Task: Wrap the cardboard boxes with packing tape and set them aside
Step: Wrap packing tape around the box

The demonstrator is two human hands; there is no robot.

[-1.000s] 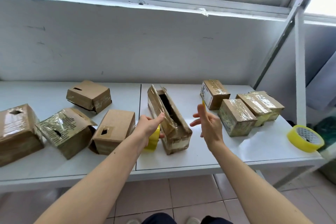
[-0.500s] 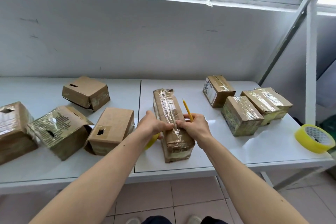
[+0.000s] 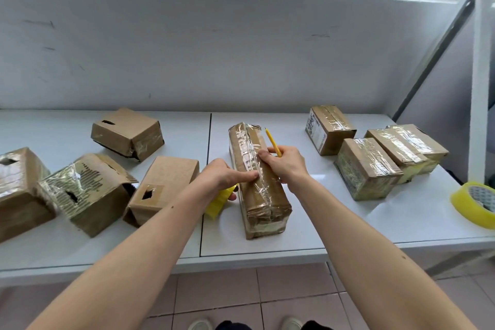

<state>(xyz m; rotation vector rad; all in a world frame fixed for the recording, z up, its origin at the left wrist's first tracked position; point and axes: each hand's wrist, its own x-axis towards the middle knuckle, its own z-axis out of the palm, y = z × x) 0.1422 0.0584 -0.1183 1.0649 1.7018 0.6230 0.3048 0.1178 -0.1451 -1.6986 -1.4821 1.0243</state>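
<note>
So there's a long narrow brown cardboard box wrapped in clear packing tape lying flat near the middle of the white surface, one short end pointing toward the person. Both hands are on top of it. The left hand has a thumb stretched out flat against the box's top, pressing on the shiny tape, while the rest of its fingers curl around a yellow roll of tape tucked under the palm, just left of the box. The right hand is clenched around a yellow pencil that sticks up and away from the person, and its fingertips touch the tape on the box's top edge.

Off to the left there are four more brown cardboard boxes: a plain one with a small dark hole just beside the long box, a crumpled tape-covered one, one at the far left edge, and one further back. On the right sits a group of four smaller taped boxes, well apart from the long one. A second yellow tape roll lies flat at the right end of the surface. Below the surface's edge you can see pinkish floor tiles.
</note>
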